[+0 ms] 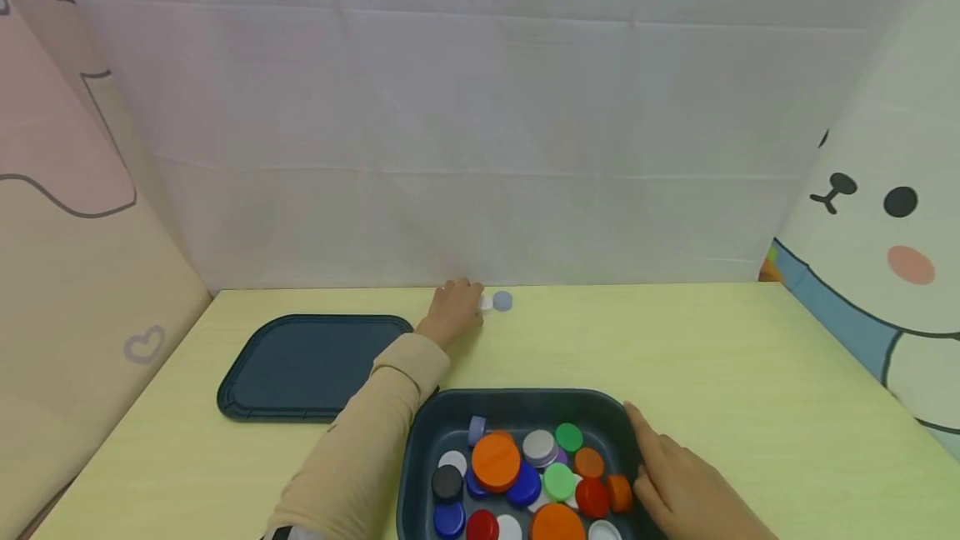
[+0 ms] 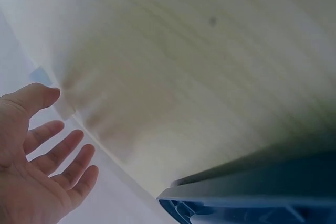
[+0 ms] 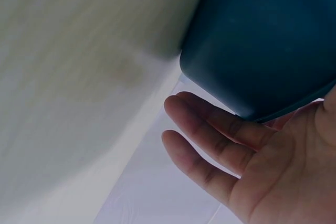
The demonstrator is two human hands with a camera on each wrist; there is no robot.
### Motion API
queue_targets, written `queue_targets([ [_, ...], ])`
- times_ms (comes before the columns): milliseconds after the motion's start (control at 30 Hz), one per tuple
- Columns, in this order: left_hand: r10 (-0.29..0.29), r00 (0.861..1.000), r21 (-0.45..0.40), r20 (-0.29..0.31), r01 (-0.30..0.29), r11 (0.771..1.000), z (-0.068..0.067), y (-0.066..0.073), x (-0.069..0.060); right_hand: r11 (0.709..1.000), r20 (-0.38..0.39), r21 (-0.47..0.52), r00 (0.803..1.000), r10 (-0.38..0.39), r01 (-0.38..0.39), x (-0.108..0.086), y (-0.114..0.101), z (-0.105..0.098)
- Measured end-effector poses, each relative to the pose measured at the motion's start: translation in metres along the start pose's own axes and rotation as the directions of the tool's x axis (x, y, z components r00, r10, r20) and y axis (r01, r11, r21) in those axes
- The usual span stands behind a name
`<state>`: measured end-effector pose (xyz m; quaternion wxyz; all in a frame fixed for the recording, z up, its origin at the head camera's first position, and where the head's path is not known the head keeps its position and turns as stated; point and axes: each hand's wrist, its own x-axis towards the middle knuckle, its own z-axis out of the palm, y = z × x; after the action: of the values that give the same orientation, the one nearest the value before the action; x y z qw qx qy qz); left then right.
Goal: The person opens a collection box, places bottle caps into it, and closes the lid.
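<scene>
Far back on the table, my left hand reaches with loosely spread fingers beside a white bottle cap and a pale blue bottle cap. In the left wrist view its thumb and fingertips stand apart, with the white cap showing between them. At the front, my right hand grips the right rim of a dark plastic bin, thumb over the edge. Below that grip, the other fingers stretch out beside the bin's wall. Inside lie several caps, among them an orange cap and a red cap.
A flat dark lid-like tray lies left of the bin, partly behind my left forearm. The pale yellow table ends at a white cloth wall. Printed cloth panels stand on the left and right.
</scene>
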<state>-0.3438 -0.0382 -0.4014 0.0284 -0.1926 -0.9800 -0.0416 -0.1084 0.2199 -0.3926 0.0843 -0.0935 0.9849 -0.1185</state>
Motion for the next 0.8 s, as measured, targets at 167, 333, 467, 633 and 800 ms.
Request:
queue_targets([
  [167,0.006,1.0,-0.013,-0.004,-0.007,1.0,0.004,0.0013,0.0005,1.0,-0.006,-0.007,1.0,0.004,-0.004,0.0005,-0.0002,0.0006],
  [333,0.006,1.0,-0.001,-0.008,-0.006,1.0,0.0069,0.0012,0.0006,1.0,-0.025,-0.018,1.0,-0.009,0.008,0.0009,-0.0004,0.0013],
  [467,0.006,1.0,0.006,-0.009,-0.006,1.0,0.0066,0.0011,0.0,1.0,-0.03,-0.022,0.999,-0.015,0.014,0.0007,-0.0005,0.0015],
  [633,-0.001,1.0,0.03,-0.01,0.002,1.0,0.005,0.0016,-0.0004,1.0,-0.029,-0.021,1.0,-0.012,0.012,-0.0001,-0.0004,0.0012],
  [800,-0.011,1.0,0.011,-0.016,0.011,1.0,0.001,0.0013,-0.0011,1.0,-0.032,-0.021,0.999,-0.013,0.012,-0.0005,-0.0004,0.0009],
])
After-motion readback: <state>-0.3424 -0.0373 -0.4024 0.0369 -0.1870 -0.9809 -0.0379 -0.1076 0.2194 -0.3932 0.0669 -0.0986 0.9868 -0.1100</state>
